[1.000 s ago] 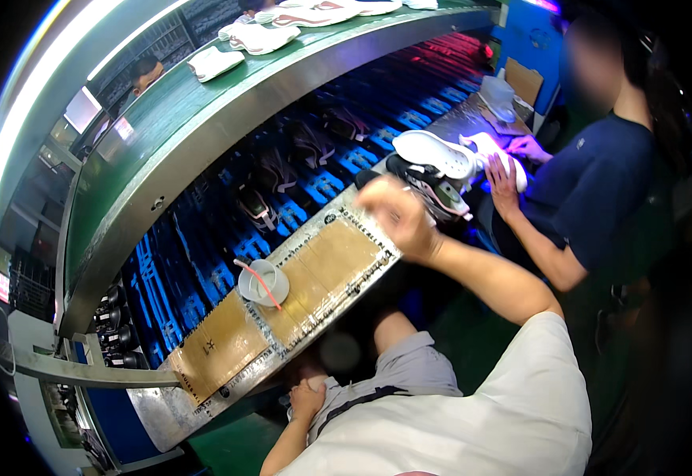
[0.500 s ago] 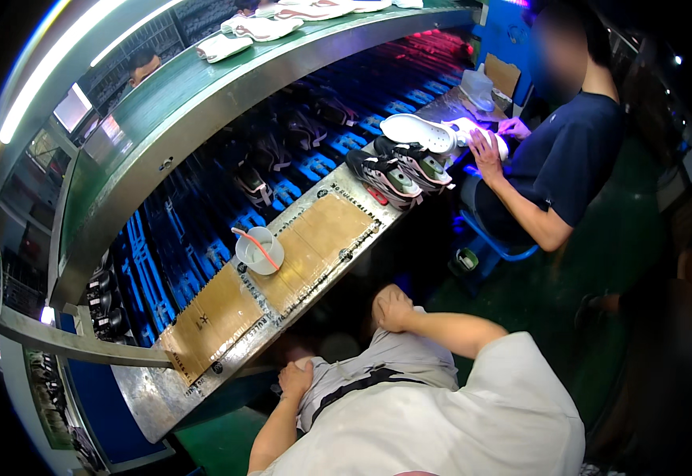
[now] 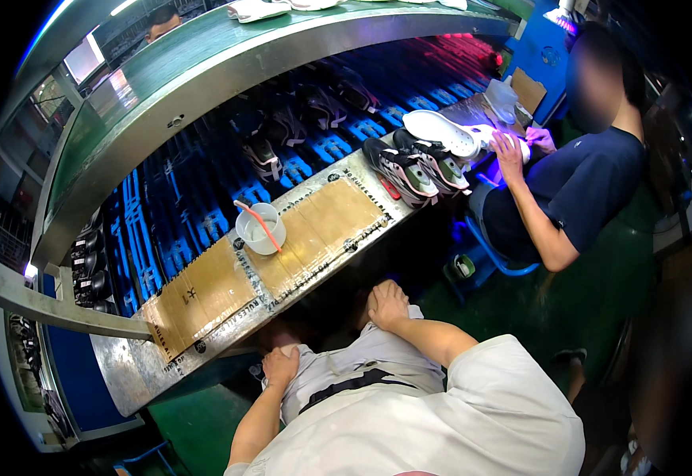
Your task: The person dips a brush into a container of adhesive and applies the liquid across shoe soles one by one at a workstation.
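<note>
My left hand (image 3: 281, 366) rests on my left knee, its fingers laid over the light grey shorts (image 3: 346, 377) and holding nothing. On my right knee lies my right hand (image 3: 387, 304), also empty, with its fingers spread over the bare skin. Both hands are below the edge of the metal bench (image 3: 144, 373). On the brown cardboard (image 3: 322, 234) covering the bench stands a translucent plastic cup (image 3: 260, 232) with an orange-red stick leaning in it. To its right sit dark sneakers (image 3: 401, 170) with pale soles, apart from my hands.
A co-worker in a dark shirt (image 3: 576, 190) sits at the right on a blue stool (image 3: 513, 268), hands on a white shoe (image 3: 489, 139). Behind the bench runs a conveyor with blue bars (image 3: 136, 226) carrying dark shoes (image 3: 263, 159). A green shelf (image 3: 203, 47) above holds white shoe parts (image 3: 259, 9).
The view has shifted, so the bench and shelf sit differently in the picture. My hands stay on my knees, and the co-worker still handles the white shoe.
</note>
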Action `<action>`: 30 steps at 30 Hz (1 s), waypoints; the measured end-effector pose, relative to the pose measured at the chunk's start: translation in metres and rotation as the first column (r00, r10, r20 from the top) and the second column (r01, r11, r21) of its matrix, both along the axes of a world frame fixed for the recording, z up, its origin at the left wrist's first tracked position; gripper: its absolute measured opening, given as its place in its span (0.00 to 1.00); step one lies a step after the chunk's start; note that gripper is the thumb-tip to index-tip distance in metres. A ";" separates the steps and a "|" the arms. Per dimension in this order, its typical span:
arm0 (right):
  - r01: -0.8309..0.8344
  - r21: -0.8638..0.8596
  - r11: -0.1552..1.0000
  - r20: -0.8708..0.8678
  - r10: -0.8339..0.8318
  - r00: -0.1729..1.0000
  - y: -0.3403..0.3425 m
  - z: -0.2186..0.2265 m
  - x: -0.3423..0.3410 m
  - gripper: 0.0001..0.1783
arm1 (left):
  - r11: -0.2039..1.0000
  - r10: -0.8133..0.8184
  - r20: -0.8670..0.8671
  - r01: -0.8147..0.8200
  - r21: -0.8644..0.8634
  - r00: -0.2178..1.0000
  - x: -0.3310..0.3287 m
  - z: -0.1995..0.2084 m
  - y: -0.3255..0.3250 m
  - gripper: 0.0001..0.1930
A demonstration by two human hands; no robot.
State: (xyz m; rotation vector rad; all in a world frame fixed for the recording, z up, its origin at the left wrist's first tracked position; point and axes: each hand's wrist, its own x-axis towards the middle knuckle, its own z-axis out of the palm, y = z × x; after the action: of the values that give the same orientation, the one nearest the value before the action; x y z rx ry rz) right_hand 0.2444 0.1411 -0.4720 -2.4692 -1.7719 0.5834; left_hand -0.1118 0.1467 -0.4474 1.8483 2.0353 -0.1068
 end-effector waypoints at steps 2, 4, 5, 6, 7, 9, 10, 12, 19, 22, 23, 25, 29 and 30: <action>0.013 0.011 1.000 -0.006 -0.013 1.000 0.001 -0.003 0.001 0.46 | 1.000 -0.003 0.011 0.003 -0.005 1.000 0.003 0.002 0.000 0.36; 0.024 0.025 0.999 -0.011 -0.024 1.000 0.000 -0.003 0.002 0.45 | 1.000 -0.004 -0.002 0.004 -0.013 1.000 0.005 0.002 0.001 0.36; 0.023 0.023 0.999 0.000 -0.023 1.000 0.000 -0.002 0.002 0.45 | 1.000 0.002 -0.013 -0.003 -0.017 1.000 0.006 0.001 0.002 0.36; 0.021 0.021 1.000 0.012 -0.021 1.000 0.000 -0.001 0.003 0.46 | 1.000 -0.001 -0.014 0.001 -0.019 1.000 0.006 0.001 0.002 0.36; 0.024 0.020 1.000 0.011 -0.024 1.000 0.000 -0.002 0.004 0.46 | 1.000 -0.004 -0.014 0.004 -0.018 1.000 0.006 0.000 0.003 0.36; 0.025 0.025 0.999 -0.002 -0.025 1.000 0.000 -0.002 0.005 0.45 | 1.000 -0.009 -0.016 0.009 -0.019 1.000 0.006 -0.002 0.004 0.36; 0.027 0.024 0.999 -0.003 -0.027 1.000 0.001 0.000 0.005 0.45 | 1.000 -0.011 -0.020 0.010 -0.012 1.000 0.005 -0.005 0.004 0.36; 0.028 0.016 0.999 -0.016 -0.028 0.999 0.001 0.004 0.005 0.45 | 1.000 -0.015 -0.027 0.015 -0.007 1.000 0.006 -0.005 0.004 0.36; 0.034 0.039 0.999 0.000 -0.034 0.999 0.002 -0.004 0.005 0.45 | 1.000 -0.005 -0.026 0.005 0.023 1.000 0.005 -0.005 0.003 0.35; 0.036 0.045 0.998 -0.001 -0.036 0.999 0.003 -0.004 0.005 0.45 | 0.999 -0.006 -0.014 0.007 0.037 1.000 0.007 -0.003 0.003 0.35; 0.039 0.048 0.998 0.004 -0.039 0.999 0.003 -0.005 0.006 0.45 | 0.999 -0.003 -0.007 0.004 0.044 1.000 0.007 -0.002 0.003 0.35; 0.041 0.051 0.998 0.008 -0.041 0.999 0.004 -0.005 0.006 0.45 | 0.999 -0.007 -0.008 0.007 0.043 1.000 0.006 -0.002 0.004 0.35; 0.036 0.024 0.999 0.006 -0.036 0.999 0.004 -0.002 0.006 0.44 | 0.999 -0.008 -0.007 0.008 0.045 1.000 0.007 -0.003 0.004 0.35; 0.036 0.010 0.999 -0.003 -0.036 0.999 0.005 -0.002 0.006 0.43 | 0.999 -0.008 -0.007 0.009 0.045 1.000 0.007 -0.002 0.004 0.35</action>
State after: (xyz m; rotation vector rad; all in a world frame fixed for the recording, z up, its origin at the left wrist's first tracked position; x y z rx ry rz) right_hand 0.2503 0.1457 -0.4737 -2.4866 -1.7211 0.5737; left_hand -0.1050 0.1508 -0.4498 1.8864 2.0512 -0.0702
